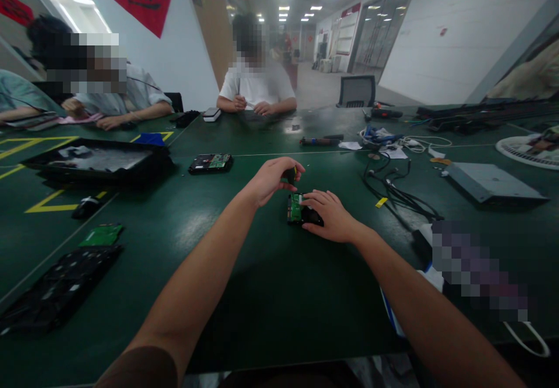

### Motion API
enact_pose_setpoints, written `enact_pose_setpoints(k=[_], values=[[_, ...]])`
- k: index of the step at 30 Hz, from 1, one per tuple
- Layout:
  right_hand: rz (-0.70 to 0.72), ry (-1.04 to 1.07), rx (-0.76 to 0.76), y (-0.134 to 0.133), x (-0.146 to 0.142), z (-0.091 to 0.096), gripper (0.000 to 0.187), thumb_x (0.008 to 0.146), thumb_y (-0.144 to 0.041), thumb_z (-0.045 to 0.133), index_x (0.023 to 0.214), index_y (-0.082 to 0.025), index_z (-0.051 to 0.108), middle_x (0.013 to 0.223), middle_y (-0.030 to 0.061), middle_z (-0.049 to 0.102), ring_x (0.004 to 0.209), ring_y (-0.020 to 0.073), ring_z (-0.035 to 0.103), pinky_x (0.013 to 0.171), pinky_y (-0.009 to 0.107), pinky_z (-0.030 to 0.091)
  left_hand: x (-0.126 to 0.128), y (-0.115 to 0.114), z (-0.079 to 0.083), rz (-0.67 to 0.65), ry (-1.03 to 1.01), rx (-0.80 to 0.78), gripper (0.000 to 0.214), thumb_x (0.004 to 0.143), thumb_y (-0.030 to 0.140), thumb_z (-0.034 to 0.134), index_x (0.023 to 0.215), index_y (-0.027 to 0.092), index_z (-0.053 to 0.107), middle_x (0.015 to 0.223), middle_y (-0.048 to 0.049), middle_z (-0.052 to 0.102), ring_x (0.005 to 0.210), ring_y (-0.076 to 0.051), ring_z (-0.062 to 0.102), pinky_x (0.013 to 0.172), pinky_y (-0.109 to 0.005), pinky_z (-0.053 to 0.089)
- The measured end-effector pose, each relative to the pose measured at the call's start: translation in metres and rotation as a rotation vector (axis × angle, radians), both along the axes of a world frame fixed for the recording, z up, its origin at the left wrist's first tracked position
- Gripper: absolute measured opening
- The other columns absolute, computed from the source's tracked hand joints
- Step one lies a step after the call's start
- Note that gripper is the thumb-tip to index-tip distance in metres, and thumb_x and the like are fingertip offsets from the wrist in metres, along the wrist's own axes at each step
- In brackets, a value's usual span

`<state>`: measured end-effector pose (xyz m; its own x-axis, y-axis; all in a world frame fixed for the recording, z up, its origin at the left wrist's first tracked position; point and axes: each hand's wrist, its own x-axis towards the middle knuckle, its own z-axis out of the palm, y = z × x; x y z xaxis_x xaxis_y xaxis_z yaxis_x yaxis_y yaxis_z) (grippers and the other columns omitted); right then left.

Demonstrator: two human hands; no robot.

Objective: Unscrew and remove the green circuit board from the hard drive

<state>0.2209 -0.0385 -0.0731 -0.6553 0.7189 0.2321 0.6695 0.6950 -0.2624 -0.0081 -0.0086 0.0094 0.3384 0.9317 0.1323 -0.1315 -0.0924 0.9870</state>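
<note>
A hard drive (294, 208) lies on the green table in front of me, its green circuit board facing up. My left hand (274, 180) is closed around the dark handle of a screwdriver (290, 176), held upright over the board's far edge. Its tip is too small to make out. From the right, my right hand (332, 217) grips the drive, with fingers across the top and the thumb along the near side. That hand hides the drive's right part.
Another hard drive (211, 163) lies ahead to the left, near a black tray (100, 161). Black casings (61, 283) are at left. Cables (393, 187) and a grey metal box (493, 181) lie to the right. Several people sit across the table (244, 248).
</note>
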Motion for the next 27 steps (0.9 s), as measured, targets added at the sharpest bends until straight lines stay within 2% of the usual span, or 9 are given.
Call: enact_pose_setpoints(k=[27], values=[[0.004,0.006,-0.001,0.0002,0.0001,-0.0009,0.059,0.088,-0.048,0.068,0.141,-0.029,0.055,0.153,0.0087,0.050,0.149,0.0373,0.034,0.122,0.066,0.020,0.0009,0.0004,0.0008,0.015,0.007,-0.025,0.024,0.089,0.031,0.056,0.091,0.014,0.073,0.089,-0.0114,0.066,0.085,-0.021,0.062,0.065,-0.030,0.056]])
